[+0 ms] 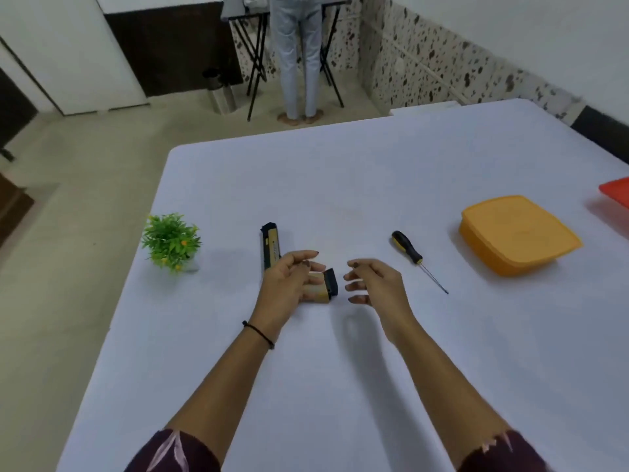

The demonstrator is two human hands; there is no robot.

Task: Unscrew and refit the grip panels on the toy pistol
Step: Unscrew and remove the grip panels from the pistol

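Observation:
A black and tan toy pistol (271, 247) lies on the white table (340, 185), barrel pointing away, grip toward the right. My left hand (289, 281) rests over its middle with relaxed fingers, hiding the trigger area; the grip end (325, 287) shows beyond my fingers. My right hand (374, 281) hovers just right of the grip, fingers loosely curled and holding nothing. A screwdriver (408, 248) with a black and yellow handle lies further right, tip toward me.
A small green potted plant (171, 241) stands near the table's left edge. An orange lidded box (517, 233) sits at the right, a red item (616, 192) at the frame edge. A person (299, 56) stands by a folding table in the background.

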